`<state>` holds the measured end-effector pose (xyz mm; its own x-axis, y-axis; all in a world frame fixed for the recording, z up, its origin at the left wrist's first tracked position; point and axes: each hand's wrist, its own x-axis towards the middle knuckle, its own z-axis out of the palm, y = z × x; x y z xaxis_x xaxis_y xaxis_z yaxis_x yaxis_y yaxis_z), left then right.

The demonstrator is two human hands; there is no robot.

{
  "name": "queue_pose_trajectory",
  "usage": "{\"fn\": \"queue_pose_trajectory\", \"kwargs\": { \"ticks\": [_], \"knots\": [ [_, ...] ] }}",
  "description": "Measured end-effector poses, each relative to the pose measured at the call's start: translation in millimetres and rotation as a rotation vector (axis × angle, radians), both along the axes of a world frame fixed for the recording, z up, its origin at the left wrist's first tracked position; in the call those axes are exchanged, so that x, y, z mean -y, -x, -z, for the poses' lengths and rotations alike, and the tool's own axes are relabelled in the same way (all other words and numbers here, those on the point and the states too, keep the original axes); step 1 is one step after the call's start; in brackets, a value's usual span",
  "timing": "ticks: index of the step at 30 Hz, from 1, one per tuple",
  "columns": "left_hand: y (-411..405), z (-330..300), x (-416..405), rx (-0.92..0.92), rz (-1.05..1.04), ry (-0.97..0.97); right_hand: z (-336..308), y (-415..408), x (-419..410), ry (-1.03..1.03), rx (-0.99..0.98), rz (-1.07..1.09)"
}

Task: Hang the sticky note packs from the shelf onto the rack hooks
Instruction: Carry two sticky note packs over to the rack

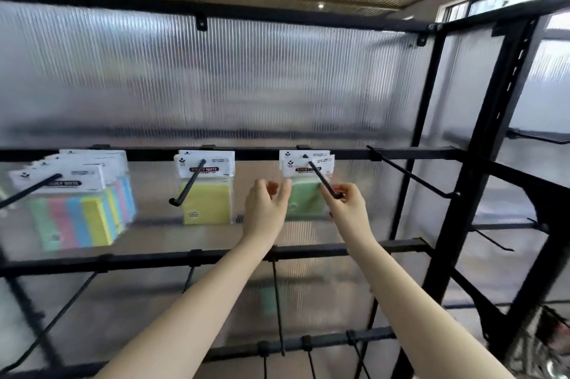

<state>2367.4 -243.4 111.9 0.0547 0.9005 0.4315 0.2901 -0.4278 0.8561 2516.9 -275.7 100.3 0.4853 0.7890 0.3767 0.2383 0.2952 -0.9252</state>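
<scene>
Green sticky note pack [303,198] hangs on a black metal hook [324,179]; left hand [266,207] and right hand [347,207] pinch its sides.

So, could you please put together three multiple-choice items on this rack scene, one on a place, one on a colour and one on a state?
1. Where does the green sticky note pack hang?
A. On the hook right of the yellow pack
B. On the far left hook
C. On the lower bar

2. What colour is the pack on the middle hook?
A. Pink
B. Yellow
C. Blue

3. What is the state of the hook at far right?
A. It carries several packs
B. It carries one pack
C. It is bare

Answers:
1 A: the green pack hangs behind the left hand and right hand, right of the yellow pack.
2 B: its block of notes is yellow.
3 C: nothing hangs on that rod.
</scene>
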Motion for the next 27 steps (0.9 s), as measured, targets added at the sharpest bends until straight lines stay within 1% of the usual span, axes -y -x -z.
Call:
{"fn": "queue_pose_trajectory", "kwargs": {
  "ticks": [6, 9, 13, 19, 22, 24, 27],
  "knots": [
    [3.9, 22.2, -4.1, -0.103, -0.058, 0.21, 35.6, -6.1, -2.5, 0.25, 0.049, -0.06],
    [16.2, 42.1, 1.1, -0.206, -0.068, 0.269, 54.1, -0.6, 4.0, 0.319, 0.096, -0.075],
    [42.9, 60.4, 20.9, -0.309, -0.068, 0.231, 65.0, 20.4, 10.8, 0.36, 0.156, -0.139],
    [106.1, 58.9, 55.9, -0.506, -0.107, 0.108, 66.1, 90.3, 12.6, 0.322, 0.407, -0.316],
    [152.6, 61.0, 72.1, -0.704, -0.199, 0.008, 62.7, 141.3, 15.5, 0.282, 0.534, -0.401],
    [189.8, 63.6, 81.6, -0.808, -0.268, -0.003, 58.5, 179.7, 18.8, 0.245, 0.589, -0.456],
    [250.2, 67.2, 95.5, -0.827, -0.353, 0.037, 49.2, 244.3, 25.2, 0.2, 0.648, -0.543]
  ]
}}
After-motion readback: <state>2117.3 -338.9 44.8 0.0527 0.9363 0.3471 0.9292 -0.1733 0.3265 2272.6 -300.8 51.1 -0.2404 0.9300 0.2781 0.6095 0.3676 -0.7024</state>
